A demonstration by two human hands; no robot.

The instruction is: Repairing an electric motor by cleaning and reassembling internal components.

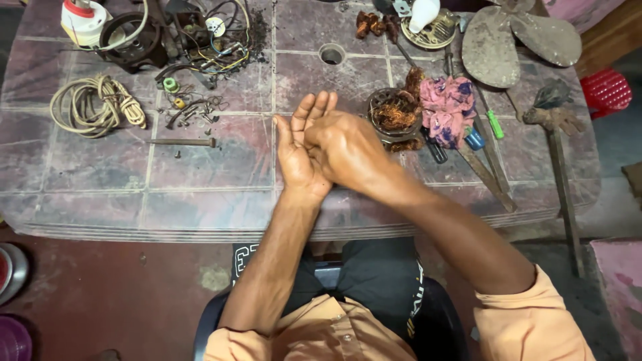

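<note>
My left hand [294, 150] is held palm-up over the reddish plastic table [200, 174], fingers stretched forward. My right hand [348, 150] lies across it, its fingers pressed into the left palm. I cannot see anything held between them. Just right of the hands sits a round motor stator with tangled copper winding [394, 113]. A pink patterned cloth [447, 110] lies beside it.
A coiled beige cord [97, 103] lies at the left, with a bolt [182, 142] and small screws nearby. Wires and motor parts [200, 40] crowd the back left. Screwdrivers [491, 124], dusty fan blades [515, 37] and a hammer [558, 134] lie right.
</note>
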